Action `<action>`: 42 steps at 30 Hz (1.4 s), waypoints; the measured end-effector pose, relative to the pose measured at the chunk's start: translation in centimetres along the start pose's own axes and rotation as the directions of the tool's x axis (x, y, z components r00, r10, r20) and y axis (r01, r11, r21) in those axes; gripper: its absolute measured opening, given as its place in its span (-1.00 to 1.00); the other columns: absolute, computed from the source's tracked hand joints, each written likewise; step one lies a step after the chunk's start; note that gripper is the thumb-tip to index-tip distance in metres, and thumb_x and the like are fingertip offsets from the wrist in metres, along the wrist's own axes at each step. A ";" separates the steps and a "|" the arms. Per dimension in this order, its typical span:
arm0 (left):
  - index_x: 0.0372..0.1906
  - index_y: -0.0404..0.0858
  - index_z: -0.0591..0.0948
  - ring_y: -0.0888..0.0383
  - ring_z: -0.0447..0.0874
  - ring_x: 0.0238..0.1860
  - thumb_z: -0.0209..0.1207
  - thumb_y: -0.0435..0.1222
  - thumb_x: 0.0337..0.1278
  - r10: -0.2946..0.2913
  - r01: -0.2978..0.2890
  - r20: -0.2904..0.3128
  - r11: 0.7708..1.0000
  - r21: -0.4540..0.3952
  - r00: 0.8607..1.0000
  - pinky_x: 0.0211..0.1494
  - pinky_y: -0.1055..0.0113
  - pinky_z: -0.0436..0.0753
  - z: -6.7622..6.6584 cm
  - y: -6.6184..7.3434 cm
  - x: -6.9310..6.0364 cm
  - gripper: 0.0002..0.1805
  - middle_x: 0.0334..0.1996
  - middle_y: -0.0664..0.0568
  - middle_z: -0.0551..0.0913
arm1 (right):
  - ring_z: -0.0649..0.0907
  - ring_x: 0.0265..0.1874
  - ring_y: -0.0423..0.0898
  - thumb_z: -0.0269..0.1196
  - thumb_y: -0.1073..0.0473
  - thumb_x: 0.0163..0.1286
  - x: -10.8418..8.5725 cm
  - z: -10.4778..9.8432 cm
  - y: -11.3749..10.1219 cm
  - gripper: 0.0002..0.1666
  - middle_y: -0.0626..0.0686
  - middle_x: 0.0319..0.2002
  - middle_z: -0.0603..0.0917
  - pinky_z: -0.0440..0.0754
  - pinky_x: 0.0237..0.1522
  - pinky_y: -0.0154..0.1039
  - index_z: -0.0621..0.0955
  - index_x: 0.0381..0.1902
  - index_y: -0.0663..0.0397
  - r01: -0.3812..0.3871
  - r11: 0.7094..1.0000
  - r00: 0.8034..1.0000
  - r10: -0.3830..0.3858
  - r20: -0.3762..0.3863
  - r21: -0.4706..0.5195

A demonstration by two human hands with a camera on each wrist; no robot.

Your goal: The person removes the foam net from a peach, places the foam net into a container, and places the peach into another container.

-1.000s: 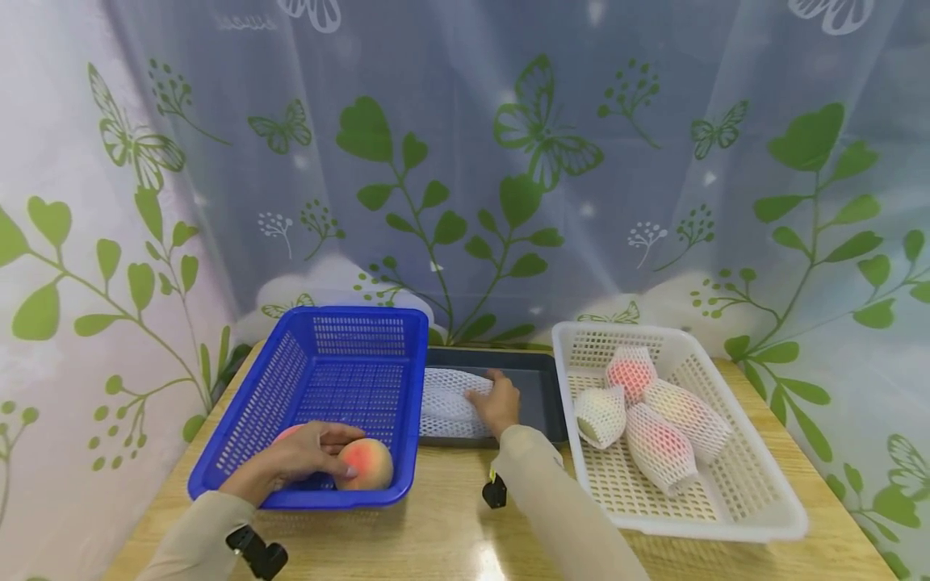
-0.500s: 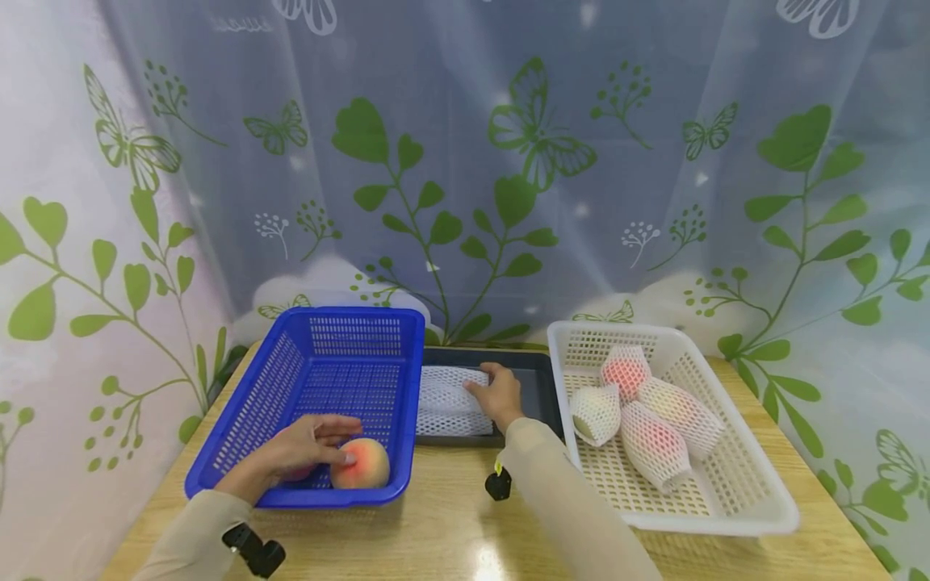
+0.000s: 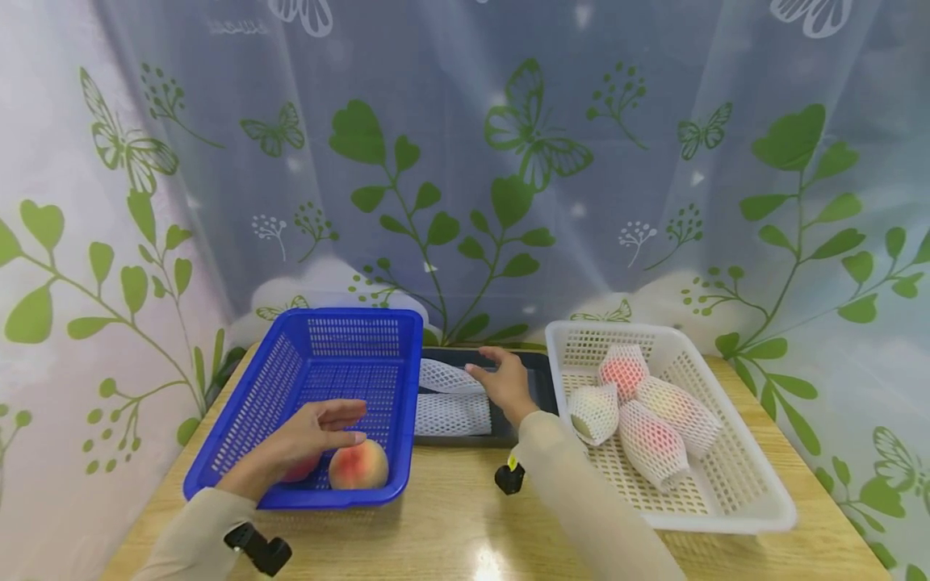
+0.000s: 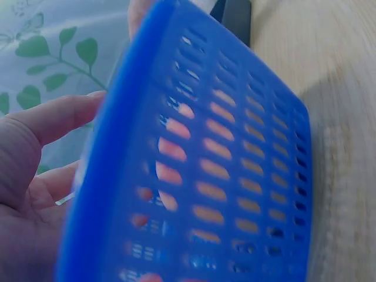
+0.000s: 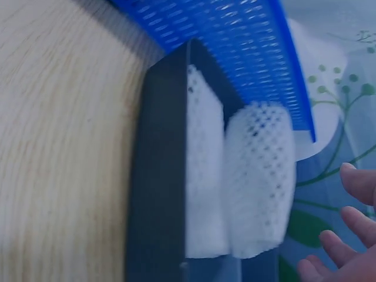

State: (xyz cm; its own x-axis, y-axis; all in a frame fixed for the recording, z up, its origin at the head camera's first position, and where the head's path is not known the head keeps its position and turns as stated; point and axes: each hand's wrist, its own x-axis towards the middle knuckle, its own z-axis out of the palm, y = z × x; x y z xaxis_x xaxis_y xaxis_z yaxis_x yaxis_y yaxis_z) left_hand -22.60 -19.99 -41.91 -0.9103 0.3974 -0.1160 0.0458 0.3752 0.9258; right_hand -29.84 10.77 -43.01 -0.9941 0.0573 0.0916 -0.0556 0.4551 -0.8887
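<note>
In the head view my left hand (image 3: 316, 436) hovers over the front of the blue basket (image 3: 416, 387), fingers extended. Just below its thumb lies a pink-and-yellow peach (image 3: 359, 466); a second peach (image 3: 300, 469) is partly hidden under the hand. My right hand (image 3: 504, 386) is above the dark tray (image 3: 540, 383), thumb and fingers spread. Two white foam fruit nets lie in that tray: a front net (image 3: 454, 415) and a back net (image 3: 445, 376) near my right thumb. The right wrist view has the fingers (image 5: 338, 249) apart from the nets.
At right stands a white basket (image 3: 741, 520) with several peaches (image 3: 657, 440) in foam nets. Both baskets flank the dark tray on the wooden table (image 3: 465, 516). A patterned curtain (image 3: 450, 161) hangs behind.
My left hand has lifted slightly off the front peach. The right hand has drawn up and right from the nets, and the back net now sits apart from the front one.
</note>
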 end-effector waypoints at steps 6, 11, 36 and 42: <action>0.36 -0.39 0.31 -0.23 0.28 0.34 0.30 -0.15 0.14 0.001 -0.002 -0.033 0.999 -0.036 0.999 0.34 -0.05 0.36 1.1 1.8 0.1 -0.25 0.32 -0.30 0.36 | 0.35 0.33 0.12 0.34 0.06 0.27 -0.4 -1.6 -1.5 -0.41 0.13 0.29 0.46 0.39 0.26 0.10 0.51 0.24 0.04 -0.050 0.997 0.998 0.048 0.034 0.061; 0.37 -0.36 0.31 -0.19 0.29 0.35 0.30 -0.15 0.13 0.015 -0.019 -0.059 0.998 -0.066 0.998 0.33 0.01 0.39 2.2 2.9 0.6 -0.25 0.33 -0.29 0.35 | 0.30 0.37 0.10 0.33 0.05 0.28 -0.7 -3.0 -2.3 -0.39 0.11 0.33 0.40 0.38 0.28 0.11 0.47 0.27 -0.01 -0.053 0.991 0.997 0.045 0.070 0.121; 0.34 -0.42 0.32 -0.16 0.29 0.35 0.25 -0.33 0.17 0.154 -0.150 -0.001 0.961 -0.232 0.988 0.32 0.08 0.42 9.0 7.5 4.2 -0.35 0.30 -0.26 0.39 | 0.22 0.41 0.06 0.26 -0.10 0.32 -4.1 -11.1 -1.3 -0.27 0.03 0.41 0.29 0.24 0.39 0.04 0.34 0.38 -0.09 -0.002 0.992 0.994 -0.012 0.112 0.129; 0.34 -0.36 0.35 -0.12 0.32 0.34 0.27 -0.30 0.15 0.140 -0.132 0.013 0.957 -0.259 0.990 0.33 0.06 0.41 11.4 7.8 4.8 -0.35 0.29 -0.22 0.42 | 0.20 0.42 0.08 0.24 -0.08 0.34 -5.5 -13.0 0.0 -0.27 0.08 0.41 0.29 0.24 0.36 0.14 0.32 0.39 -0.02 -0.010 0.986 0.996 -0.006 0.093 0.164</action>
State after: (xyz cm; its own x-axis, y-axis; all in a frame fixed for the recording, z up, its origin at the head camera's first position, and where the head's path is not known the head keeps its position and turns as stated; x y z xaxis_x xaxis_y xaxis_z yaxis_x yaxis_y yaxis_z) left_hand -21.92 -5.61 -39.32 -0.8898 0.4563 0.0100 0.0571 0.0896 0.9943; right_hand -23.21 22.00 -37.72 -0.9981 -0.0285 0.0541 -0.0602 0.3026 -0.9512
